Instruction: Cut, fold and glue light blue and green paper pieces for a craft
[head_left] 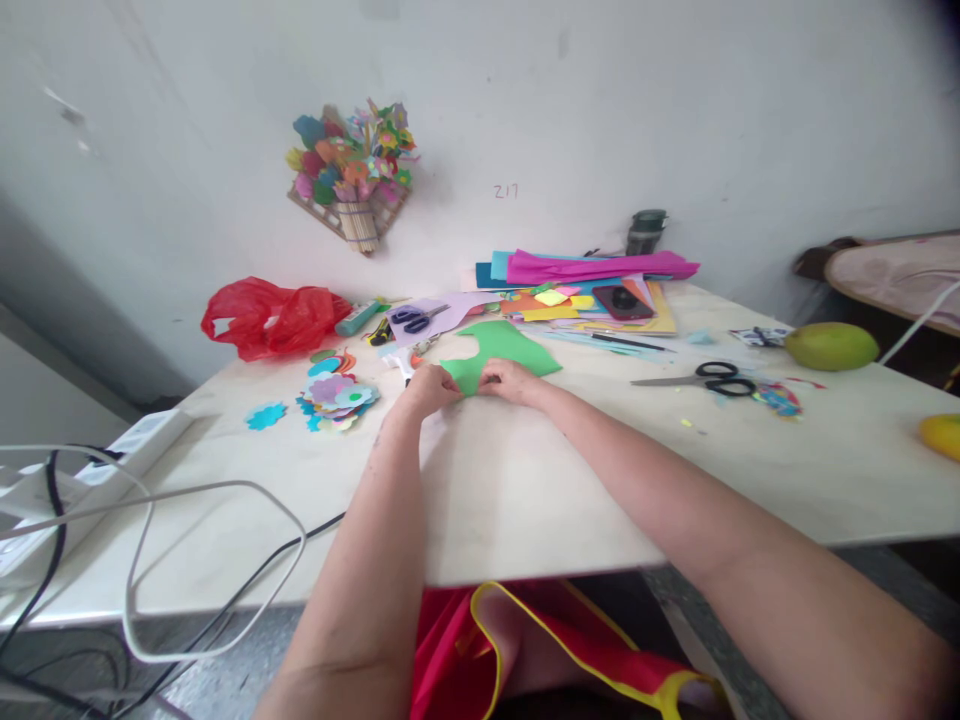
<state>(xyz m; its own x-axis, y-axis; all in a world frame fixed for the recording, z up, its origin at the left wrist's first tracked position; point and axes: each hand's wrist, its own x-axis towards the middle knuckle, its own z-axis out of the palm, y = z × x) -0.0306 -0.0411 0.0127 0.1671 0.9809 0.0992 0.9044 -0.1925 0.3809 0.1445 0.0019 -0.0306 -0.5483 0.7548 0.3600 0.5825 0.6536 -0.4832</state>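
A sheet of green paper (514, 345) with a curved piece cut from its left side lies on the table in front of me. My left hand (435, 388) pinches its lower left corner, fingers closed. Close beside it, my right hand (510, 381) has its fingers curled closed on the near edge of the same sheet. A small white object (397, 366), partly covered, sits just behind my left hand. Left of that hand is a pile of colourful paper flower shapes (341, 395), with a single blue paper flower (266, 416) apart from it.
Black-handled scissors (716, 378) lie open at right, near a mango (831, 346). Purple-handled scissors (418, 318) rest on lilac paper. A phone (622, 302) lies on coloured sheets. At left are a red plastic bag (274, 318), a power strip (135, 455) and loose cables.
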